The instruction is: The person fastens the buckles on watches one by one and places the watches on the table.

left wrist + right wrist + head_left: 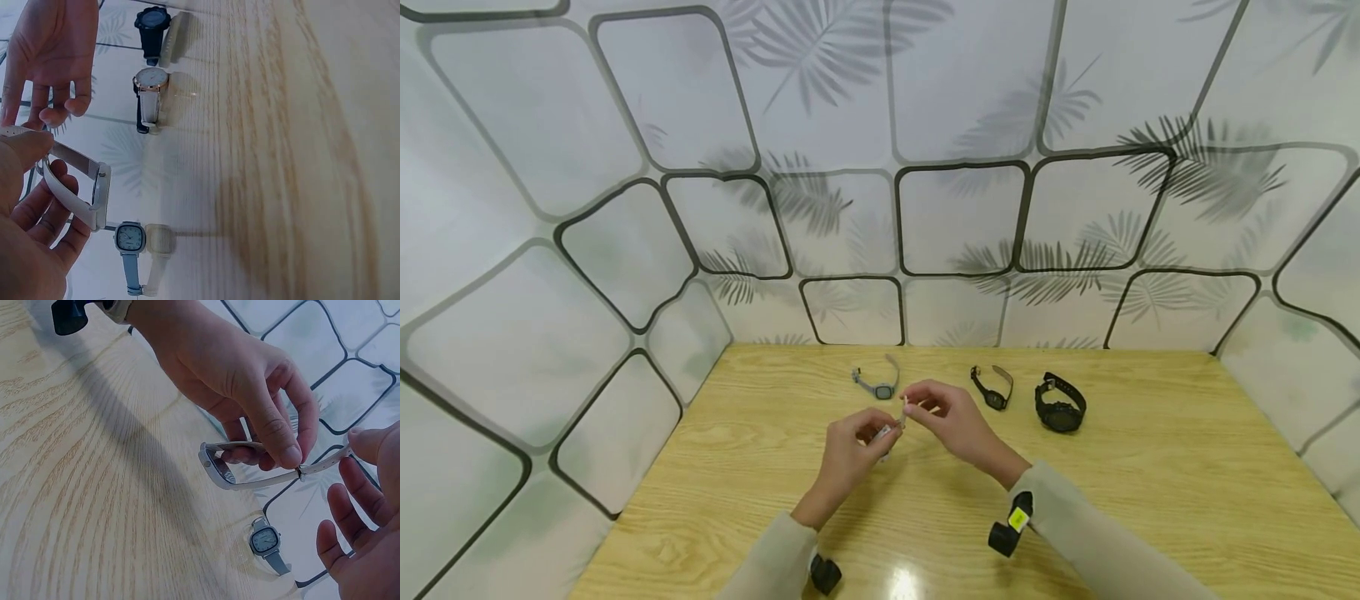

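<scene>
A white wristwatch hangs between the hands above the table, its strap closed into a loop through a metal buckle. My left hand pinches the strap near the buckle with thumb and fingers, and the watch case sticks out beyond its fingers. My right hand pinches the free strap tip between thumb and forefinger; in the right wrist view this right hand has its other fingers loosely bent. From the head view most of the white watch is hidden by the fingers.
Behind the hands a grey watch lies on the wooden table. Right of it are a slim dark-strapped watch and a chunky black watch. Patterned cloth walls enclose the back and sides.
</scene>
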Tool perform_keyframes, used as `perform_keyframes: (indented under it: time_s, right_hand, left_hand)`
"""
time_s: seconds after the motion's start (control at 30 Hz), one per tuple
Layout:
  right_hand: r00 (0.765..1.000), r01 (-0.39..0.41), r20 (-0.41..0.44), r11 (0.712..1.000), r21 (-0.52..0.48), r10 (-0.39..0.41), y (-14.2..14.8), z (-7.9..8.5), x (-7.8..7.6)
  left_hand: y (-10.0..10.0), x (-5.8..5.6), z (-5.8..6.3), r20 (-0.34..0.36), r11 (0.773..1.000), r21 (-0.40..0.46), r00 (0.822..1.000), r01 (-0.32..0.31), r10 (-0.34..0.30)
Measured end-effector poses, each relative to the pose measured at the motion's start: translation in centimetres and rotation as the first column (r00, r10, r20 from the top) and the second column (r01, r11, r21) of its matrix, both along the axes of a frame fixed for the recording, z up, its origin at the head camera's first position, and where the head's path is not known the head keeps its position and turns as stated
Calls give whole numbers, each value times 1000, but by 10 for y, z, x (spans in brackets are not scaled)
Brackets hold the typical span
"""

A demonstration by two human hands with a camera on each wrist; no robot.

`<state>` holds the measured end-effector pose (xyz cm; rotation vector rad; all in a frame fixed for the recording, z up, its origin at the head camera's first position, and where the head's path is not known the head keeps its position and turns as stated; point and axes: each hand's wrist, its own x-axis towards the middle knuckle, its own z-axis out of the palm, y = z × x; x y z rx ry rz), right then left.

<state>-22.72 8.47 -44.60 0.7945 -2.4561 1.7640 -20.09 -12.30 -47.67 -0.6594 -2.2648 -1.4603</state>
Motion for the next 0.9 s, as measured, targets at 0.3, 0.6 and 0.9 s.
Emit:
perform_keyframes:
  time_s: [0.3, 0.6, 0.9]
  right_hand:
    - [1000, 10, 0, 1000, -21, -10, 1, -1, -1]
    - [1000, 3, 0, 1000, -26, -3, 0, -1, 1]
    - [1000, -15, -21, 1000, -9, 15, 1, -2, 1]
  left_hand:
    - [2, 1, -1, -34, 1000, 4, 999, 11, -10]
    - [5, 0, -1, -37, 1000, -6, 999, 14, -14]
    - [2, 1, -3, -90, 1000, -7, 996, 13, -14]
